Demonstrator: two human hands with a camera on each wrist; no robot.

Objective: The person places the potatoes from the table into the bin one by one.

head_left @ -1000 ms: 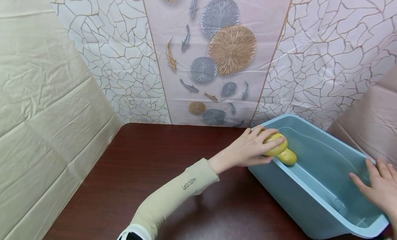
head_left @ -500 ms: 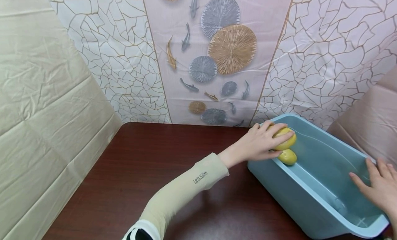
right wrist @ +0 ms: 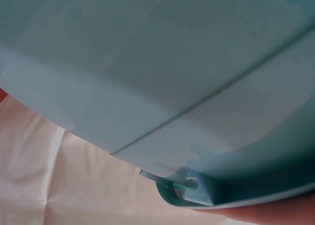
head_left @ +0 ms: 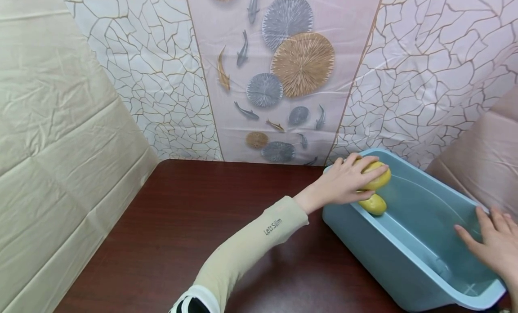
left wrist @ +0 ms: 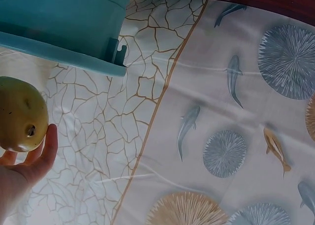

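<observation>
My left hand holds a smooth, rounded yellow fruit over the near-left rim of a blue plastic bin. In the left wrist view the fruit shows a dark stem spot, with fingertips curled against its lower side. A second yellow fruit is inside the bin, just below the held one, against the near wall. My right hand is at the bin's right side, fingers spread and fairly straight at the far rim, thumb over the inside. The right wrist view is mostly filled by the bin's wall.
The bin stands slantwise on the right of a dark red-brown table. Behind the table hangs a patterned cloth with fish and discs. A cream cloth borders the left, and a pinkish cloth lies behind the bin's right side.
My left hand has moved right and slightly away from me with the fruit, bringing it further over the bin and uncovering more of the second fruit. The right hand has barely moved.
</observation>
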